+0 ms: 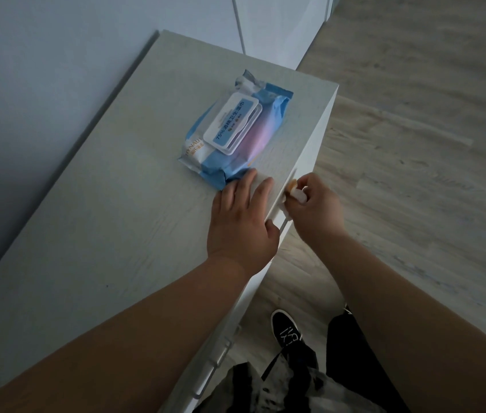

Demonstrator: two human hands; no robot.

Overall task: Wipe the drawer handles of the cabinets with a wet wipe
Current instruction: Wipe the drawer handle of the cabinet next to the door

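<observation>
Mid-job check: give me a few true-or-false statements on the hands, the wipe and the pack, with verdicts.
1. The right hand holds the wet wipe at a drawer handle. True.
2. The left hand grips the wipe pack. False: it lies flat on the cabinet top, fingers straight.
3. The pack's lid is flipped open. False: the lid is shut.
4. The pack lies on the cabinet top. True.
</observation>
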